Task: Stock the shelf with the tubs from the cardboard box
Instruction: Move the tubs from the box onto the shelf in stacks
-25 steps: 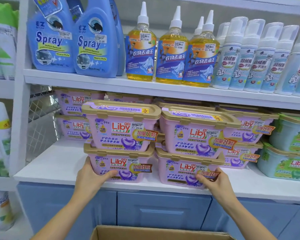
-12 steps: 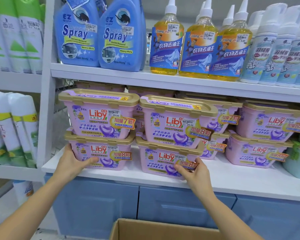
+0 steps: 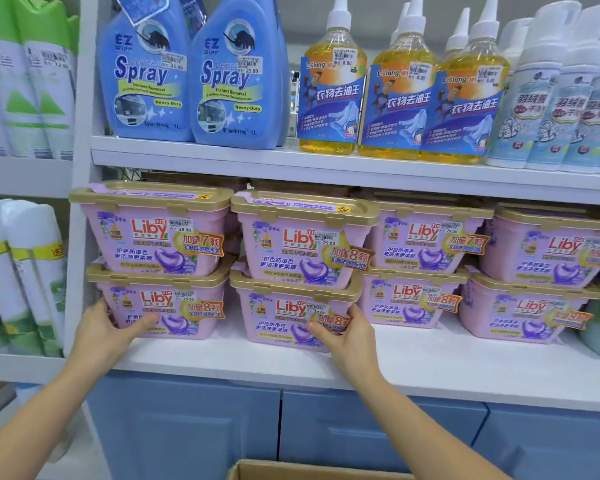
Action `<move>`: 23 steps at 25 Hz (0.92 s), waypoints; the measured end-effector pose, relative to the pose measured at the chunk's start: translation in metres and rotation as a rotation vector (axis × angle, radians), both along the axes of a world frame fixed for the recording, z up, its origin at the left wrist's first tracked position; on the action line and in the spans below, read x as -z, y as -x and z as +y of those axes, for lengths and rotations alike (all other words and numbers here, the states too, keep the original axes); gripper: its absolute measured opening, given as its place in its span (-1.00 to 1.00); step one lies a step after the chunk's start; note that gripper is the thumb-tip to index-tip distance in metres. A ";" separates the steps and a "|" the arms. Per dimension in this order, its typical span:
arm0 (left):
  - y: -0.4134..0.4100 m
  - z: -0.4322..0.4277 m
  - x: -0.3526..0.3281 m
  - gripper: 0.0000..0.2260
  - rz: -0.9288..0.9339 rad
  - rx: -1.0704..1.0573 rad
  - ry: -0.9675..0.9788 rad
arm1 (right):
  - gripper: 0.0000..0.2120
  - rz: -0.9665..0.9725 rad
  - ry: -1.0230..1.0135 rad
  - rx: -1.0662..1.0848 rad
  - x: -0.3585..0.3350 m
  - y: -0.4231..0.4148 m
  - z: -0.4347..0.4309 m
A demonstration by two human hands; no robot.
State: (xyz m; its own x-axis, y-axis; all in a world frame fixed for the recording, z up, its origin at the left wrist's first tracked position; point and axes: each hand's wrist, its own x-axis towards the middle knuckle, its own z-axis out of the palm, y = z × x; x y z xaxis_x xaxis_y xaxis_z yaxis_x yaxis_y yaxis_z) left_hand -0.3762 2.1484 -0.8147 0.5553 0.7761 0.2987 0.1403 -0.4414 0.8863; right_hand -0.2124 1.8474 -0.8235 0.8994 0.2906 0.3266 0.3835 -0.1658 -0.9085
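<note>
The left hand [image 3: 110,327] clasps the outer left end of one bottom tub [image 3: 163,306], thumb across its front. The right hand [image 3: 347,336] grips the neighbouring bottom tub [image 3: 288,315] at its right end. Both tubs (each bearing another) stand near the shelf [image 3: 413,362] front edge, left corner; the cardboard box [image 3: 312,472] sits below.

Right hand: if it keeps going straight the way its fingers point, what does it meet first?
The right hand points up and left and already touches the front of the lower pink Liby tub in the second stack. Going on, it would only press into that tub's label face; nothing else lies between.
</note>
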 end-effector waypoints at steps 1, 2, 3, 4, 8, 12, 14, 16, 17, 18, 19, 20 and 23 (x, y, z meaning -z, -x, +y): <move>-0.003 -0.001 0.001 -0.54 -0.008 -0.035 -0.012 | -0.49 -0.001 -0.001 -0.003 0.001 -0.003 0.002; -0.005 -0.002 0.001 -0.56 -0.019 -0.064 -0.018 | -0.49 -0.002 0.002 -0.004 0.001 -0.006 0.004; -0.008 -0.002 0.002 -0.55 -0.023 -0.086 -0.028 | -0.49 -0.001 0.007 -0.004 0.001 -0.009 0.005; -0.009 -0.003 0.001 -0.53 -0.016 -0.105 -0.029 | -0.49 0.003 0.012 -0.007 0.001 -0.012 0.007; -0.018 0.006 -0.001 -0.50 0.055 -0.109 -0.026 | -0.49 0.022 0.022 -0.023 -0.003 -0.023 0.014; -0.026 0.006 -0.004 -0.47 0.063 -0.129 -0.036 | -0.49 0.010 0.041 0.011 -0.004 -0.030 0.023; -0.031 0.006 -0.006 -0.43 0.062 -0.131 -0.018 | -0.50 0.010 0.043 0.016 -0.005 -0.035 0.025; -0.035 0.007 -0.007 -0.41 0.078 -0.140 -0.014 | -0.50 0.015 0.039 0.013 -0.005 -0.040 0.028; -0.036 0.007 -0.007 -0.41 0.094 -0.147 -0.015 | -0.50 0.021 0.042 0.008 -0.005 -0.042 0.028; -0.038 0.006 -0.007 -0.41 0.105 -0.153 -0.016 | -0.49 0.026 0.046 -0.003 -0.006 -0.044 0.028; -0.039 0.006 -0.007 -0.42 0.107 -0.155 -0.013 | -0.47 0.031 0.051 -0.012 -0.006 -0.045 0.028; -0.040 0.006 -0.007 -0.42 0.106 -0.150 -0.006 | -0.44 0.032 0.058 -0.020 -0.007 -0.045 0.028; -0.043 0.004 -0.007 -0.43 0.102 -0.138 -0.008 | -0.46 0.036 0.056 -0.014 -0.006 -0.047 0.030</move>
State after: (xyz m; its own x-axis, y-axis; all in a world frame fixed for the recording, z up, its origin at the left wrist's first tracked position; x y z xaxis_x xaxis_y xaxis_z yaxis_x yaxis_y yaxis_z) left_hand -0.3335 2.1527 -0.8080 0.4717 0.8448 0.2527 0.2893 -0.4190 0.8606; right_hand -0.1654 1.8769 -0.8174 0.9060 0.3202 0.2770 0.3534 -0.2115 -0.9113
